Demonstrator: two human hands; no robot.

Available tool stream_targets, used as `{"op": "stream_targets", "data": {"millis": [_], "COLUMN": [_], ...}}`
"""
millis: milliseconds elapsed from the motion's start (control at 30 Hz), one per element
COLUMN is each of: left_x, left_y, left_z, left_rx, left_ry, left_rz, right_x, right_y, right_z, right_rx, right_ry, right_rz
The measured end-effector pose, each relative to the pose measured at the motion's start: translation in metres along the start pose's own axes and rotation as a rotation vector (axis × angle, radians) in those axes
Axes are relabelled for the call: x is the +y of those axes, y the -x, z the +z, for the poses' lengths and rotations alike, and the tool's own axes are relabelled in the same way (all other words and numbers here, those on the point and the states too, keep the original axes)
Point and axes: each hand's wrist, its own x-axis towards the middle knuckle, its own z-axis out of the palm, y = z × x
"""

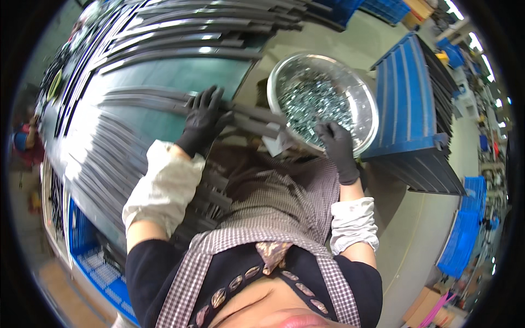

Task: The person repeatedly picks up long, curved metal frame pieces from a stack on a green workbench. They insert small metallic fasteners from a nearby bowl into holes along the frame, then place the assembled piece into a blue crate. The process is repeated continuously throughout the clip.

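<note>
My left hand (205, 119), in a black glove, grips a pair of long dark grey strips (147, 100) that stick out past the table edge. Their ends (262, 119) reach over my lap toward a round shiny metal bowl (367, 101). A heap of small glinting metal pieces (314, 101) fills much of the bowl. Over the bowl's near rim is my right hand (338, 147), also black-gloved, its fingers bent together at the pieces. What it pinches, if anything, is too small to make out. A small pale grey flap (276, 142) hangs by the strip ends.
More dark strips lie on the green table (164, 74), at its far side and in rows (104, 147) on the left. To the right stands a blue ribbed crate (402, 104) holding long dark pieces. Blue baskets sit at lower left (104, 273) and far right (465, 235).
</note>
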Motion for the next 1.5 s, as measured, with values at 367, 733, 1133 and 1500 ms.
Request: {"op": "stream_targets", "data": {"millis": [367, 733, 1133, 1500], "left_x": [-0.006, 0.103, 0.1, 0.051], "left_y": [0.015, 0.047, 0.043, 0.004], "left_z": [-0.033, -0.048, -0.035, -0.021], "left_rx": [-0.092, -0.444, -0.348, -0.186], "left_ry": [0.082, 0.379, 0.524, 0.251], "left_rz": [0.223, 0.632, 0.671, 0.408], "right_x": [-0.031, -0.051, -0.025, 0.004], "right_y": [0.073, 0.091, 0.081, 0.058], "right_z": [0.025, 0.052, 0.055, 0.05], "right_rx": [-0.287, -0.409, -0.509, -0.265], "right_ry": [-0.326, -0.131, -0.153, -0.118], "right_rz": [0.054, -0.293, -0.223, -0.166]}}
